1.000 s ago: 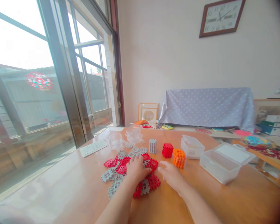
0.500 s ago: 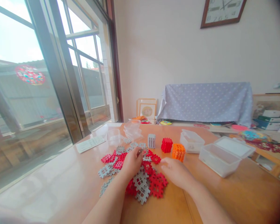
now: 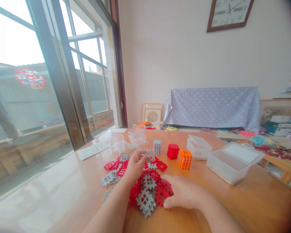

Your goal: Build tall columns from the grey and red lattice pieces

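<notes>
A loose pile of red and grey notched square building pieces (image 3: 149,183) lies on the table in front of me. Over the pile's far side is my left hand (image 3: 135,164), its fingers bent together near grey pieces; whatever they hold, if anything, is hidden. At the pile's right edge, my right hand (image 3: 181,193) has its thumb and fingers apart around the side of a red piece (image 3: 162,194), touching or nearly touching it. Behind the pile stand a grey stack (image 3: 157,147), a red stack (image 3: 173,151) and an orange stack (image 3: 185,159) of such pieces.
On the wooden table (image 3: 223,207), two clear plastic boxes (image 3: 228,166) stand at the right, lids open. Clear containers (image 3: 116,142) and a printed white sheet (image 3: 93,150) lie at the far left. A window (image 3: 50,81) borders the left side.
My right hand has moved down and toward me, its thumb spreading away from the fingers at the red pieces. My left hand has shifted slightly left. Grey pieces at the near side have slid nearer.
</notes>
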### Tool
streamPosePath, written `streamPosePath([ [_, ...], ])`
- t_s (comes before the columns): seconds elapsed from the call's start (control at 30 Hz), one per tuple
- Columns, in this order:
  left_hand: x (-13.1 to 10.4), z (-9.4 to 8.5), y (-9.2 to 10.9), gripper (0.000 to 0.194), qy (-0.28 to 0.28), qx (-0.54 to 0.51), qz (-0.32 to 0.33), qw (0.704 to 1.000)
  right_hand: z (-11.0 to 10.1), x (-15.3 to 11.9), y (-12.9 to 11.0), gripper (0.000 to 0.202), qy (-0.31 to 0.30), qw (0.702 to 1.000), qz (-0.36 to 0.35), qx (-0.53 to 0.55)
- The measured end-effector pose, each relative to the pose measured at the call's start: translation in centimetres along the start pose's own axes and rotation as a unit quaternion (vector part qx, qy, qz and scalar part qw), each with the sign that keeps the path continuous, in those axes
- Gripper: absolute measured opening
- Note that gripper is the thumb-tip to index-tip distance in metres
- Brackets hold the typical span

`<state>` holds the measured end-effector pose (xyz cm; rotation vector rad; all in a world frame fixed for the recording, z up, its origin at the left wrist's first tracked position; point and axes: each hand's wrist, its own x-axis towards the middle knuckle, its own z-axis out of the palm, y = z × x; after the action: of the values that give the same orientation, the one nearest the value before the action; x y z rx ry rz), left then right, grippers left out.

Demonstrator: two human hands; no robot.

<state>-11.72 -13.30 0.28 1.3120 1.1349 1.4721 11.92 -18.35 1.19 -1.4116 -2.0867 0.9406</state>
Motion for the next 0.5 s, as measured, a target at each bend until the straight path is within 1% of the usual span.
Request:
streamPosePath([
  [0.07, 0.0, 0.1, 0.0, 0.037, -0.012, -0.029, -0.003, 1.0, 0.4, 0.0, -0.6, 0.048, -0.021, 0.998, -0.034, -0.039],
  [0.13, -0.1, 0.1, 0.1, 0.039, -0.017, -0.034, -0.009, 0.999, 0.8, 0.3, -1.0, 0.039, -0.024, 0.995, -0.061, -0.068],
  [0.27, -0.3, 0.3, 0.5, 0.041, 0.004, -0.016, -0.017, 1.0, 1.5, 0.8, -1.0, 0.028, -0.01, 0.996, -0.059, -0.064],
  [0.4, -0.5, 0.3, 0.9, 0.026, 0.007, -0.005, -0.008, 1.0, 2.1, 1.2, -0.9, 0.02, 0.015, 0.997, -0.052, -0.048],
  [0.5, -0.7, 0.2, 1.4, 0.02, -0.011, 0.008, -0.001, 1.0, 2.4, 1.5, -0.8, 0.017, 0.014, 0.996, -0.085, -0.013],
])
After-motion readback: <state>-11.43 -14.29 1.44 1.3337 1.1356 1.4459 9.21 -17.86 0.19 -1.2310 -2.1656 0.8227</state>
